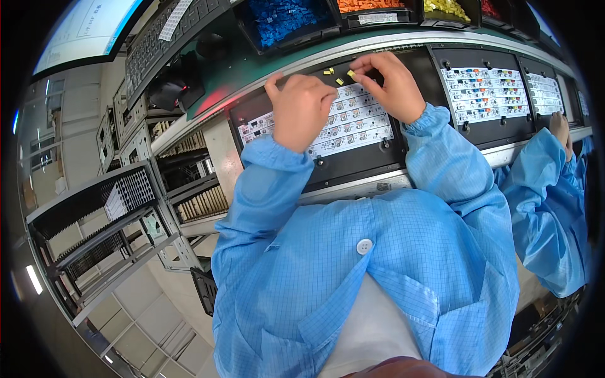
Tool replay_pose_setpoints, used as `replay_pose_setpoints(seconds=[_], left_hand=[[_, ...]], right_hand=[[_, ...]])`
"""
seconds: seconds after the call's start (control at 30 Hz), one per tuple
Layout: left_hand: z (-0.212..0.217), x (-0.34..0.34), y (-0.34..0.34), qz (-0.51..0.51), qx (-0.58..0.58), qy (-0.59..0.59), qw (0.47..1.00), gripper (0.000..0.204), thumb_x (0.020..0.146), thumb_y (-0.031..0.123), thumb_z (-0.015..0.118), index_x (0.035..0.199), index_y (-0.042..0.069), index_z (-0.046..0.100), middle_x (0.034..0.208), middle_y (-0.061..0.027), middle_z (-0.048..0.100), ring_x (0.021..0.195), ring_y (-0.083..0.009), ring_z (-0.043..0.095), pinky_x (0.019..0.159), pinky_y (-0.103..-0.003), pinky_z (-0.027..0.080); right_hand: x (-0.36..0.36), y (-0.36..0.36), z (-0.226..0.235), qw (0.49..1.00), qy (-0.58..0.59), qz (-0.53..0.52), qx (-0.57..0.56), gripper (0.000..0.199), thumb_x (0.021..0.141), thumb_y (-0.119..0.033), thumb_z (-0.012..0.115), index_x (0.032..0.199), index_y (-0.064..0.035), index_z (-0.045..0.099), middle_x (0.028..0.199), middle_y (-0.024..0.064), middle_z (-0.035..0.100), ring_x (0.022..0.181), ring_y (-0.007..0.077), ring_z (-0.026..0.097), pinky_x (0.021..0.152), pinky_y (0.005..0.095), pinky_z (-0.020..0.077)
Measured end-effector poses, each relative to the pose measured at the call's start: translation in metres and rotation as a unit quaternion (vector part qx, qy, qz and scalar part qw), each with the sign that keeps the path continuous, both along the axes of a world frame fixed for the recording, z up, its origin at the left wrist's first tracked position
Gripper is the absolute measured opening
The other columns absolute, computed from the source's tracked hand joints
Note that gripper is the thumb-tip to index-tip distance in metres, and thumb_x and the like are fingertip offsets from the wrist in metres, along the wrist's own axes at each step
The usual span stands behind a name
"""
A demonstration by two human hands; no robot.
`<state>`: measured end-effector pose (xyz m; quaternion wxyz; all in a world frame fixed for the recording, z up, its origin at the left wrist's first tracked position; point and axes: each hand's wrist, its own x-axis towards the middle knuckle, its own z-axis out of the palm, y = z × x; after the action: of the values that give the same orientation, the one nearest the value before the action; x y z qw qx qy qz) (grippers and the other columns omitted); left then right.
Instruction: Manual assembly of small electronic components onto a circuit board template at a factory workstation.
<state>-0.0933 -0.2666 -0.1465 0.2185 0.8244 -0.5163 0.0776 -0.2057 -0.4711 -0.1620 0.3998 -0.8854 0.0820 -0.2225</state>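
Observation:
My right hand (392, 85) is closed in a pinch on a small yellow connector (351, 74), held over the far edge of a white circuit board panel (362, 120). The panel sits in a black tray (353, 165) and carries rows of small mounted parts. Above the panel's left part, my left hand (301, 108) is curled with the thumb turned in. Its fingertips are hidden, so what they hold does not show. A few loose yellow connectors (339, 81) lie on the tray's black far rim, between the two hands.
Bins of blue parts (277, 22), orange parts (368, 5) and yellow parts (446, 7) line the far side. To the right is another board panel (485, 94) fitted with coloured parts, and a co-worker's hand (559, 129). A keyboard (170, 38) and a rack (94, 220) stand left.

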Motion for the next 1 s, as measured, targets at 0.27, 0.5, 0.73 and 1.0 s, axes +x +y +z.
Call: replay_pose_setpoints(seconds=[0.27,0.5,0.73,1.0], left_hand=[[-0.019,0.027,-0.017,0.033,-0.044,-0.043,0.998,0.008,0.09,0.018,0.081,0.098,0.018,0.077,0.101,0.002,0.07,0.104,-0.0222,0.066,0.113,-0.058,0.03],[-0.013,0.017,-0.004,0.064,-0.073,0.065,0.993,0.006,0.096,0.019,0.077,0.102,0.018,0.077,0.097,0.0019,0.073,0.1,-0.0223,0.066,0.108,-0.05,0.031],[-0.01,0.014,0.009,0.041,-0.099,0.161,0.981,0.014,0.101,0.023,0.072,0.111,0.021,0.081,0.095,0.0025,0.074,0.097,-0.0195,0.067,0.102,-0.044,0.031],[-0.008,0.006,0.014,0.055,-0.082,0.199,0.975,0.011,0.097,0.026,0.077,0.105,0.02,0.08,0.094,0.002,0.076,0.096,-0.0176,0.069,0.107,-0.044,0.031]], right_hand=[[-0.003,0.016,-0.012,0.987,-0.06,0.086,-0.125,0.017,0.084,-0.008,0.085,0.1,-0.0099,0.079,0.095,0.0047,0.073,0.101,0.0277,0.066,0.089,0.0405,0.053],[-0.002,0.024,-0.014,0.969,-0.064,0.116,-0.208,0.018,0.081,-0.011,0.084,0.098,-0.0127,0.079,0.095,0.0013,0.071,0.106,0.0253,0.066,0.094,0.0401,0.0514],[0.002,0.018,-0.012,0.957,-0.07,0.124,-0.252,0.019,0.078,-0.012,0.083,0.096,-0.0135,0.078,0.096,0.0006,0.071,0.108,0.0248,0.065,0.096,0.0393,0.0507],[0.0,0.024,-0.011,0.957,-0.05,0.109,-0.265,0.013,0.082,-0.013,0.082,0.094,-0.0123,0.078,0.096,0.0016,0.071,0.107,0.0246,0.065,0.095,0.0393,0.0507]])
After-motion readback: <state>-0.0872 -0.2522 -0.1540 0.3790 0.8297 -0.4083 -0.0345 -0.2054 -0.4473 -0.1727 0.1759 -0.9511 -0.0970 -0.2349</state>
